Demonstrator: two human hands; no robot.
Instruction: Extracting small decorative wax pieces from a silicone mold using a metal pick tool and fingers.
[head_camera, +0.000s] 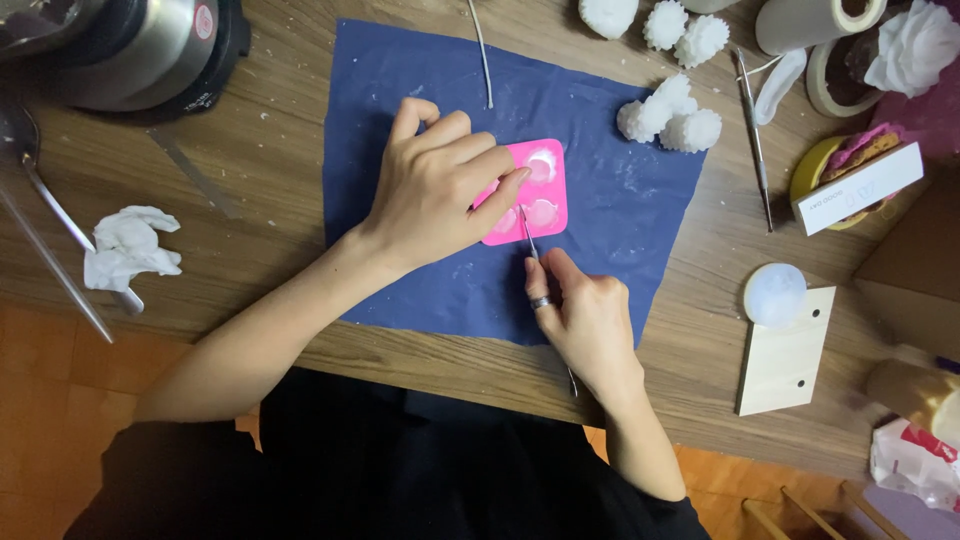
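Left hand (435, 185): I'm seeing it lying spread over the pink mould (530, 195) at frame centre, fingers pressing down on it, not clenched; looks like it's pinning the mould so it isn't sliding.
Right hand (585, 315): pinching a thin metal tool (527, 232) like a pen, tip reaching into the mould; grip low on the shaft, probably for fine control.
Mould contents: round cavities holding pale, whitish fill; the hand is covering the left half, so I can't tell what's there.
Blue sheet (600, 200): lying under the mould, speckled with white crumbs; likely catching debris off the wooden table (280, 180).
White bumpy pieces (668, 115): sitting clustered on the sheet's upper right corner, more just above at the top edge.
Second metal tool (753, 130): resting upper right, beside the tape rolls (820, 35).
Crumpled tissue (130, 248): sitting at left, apart from the work.
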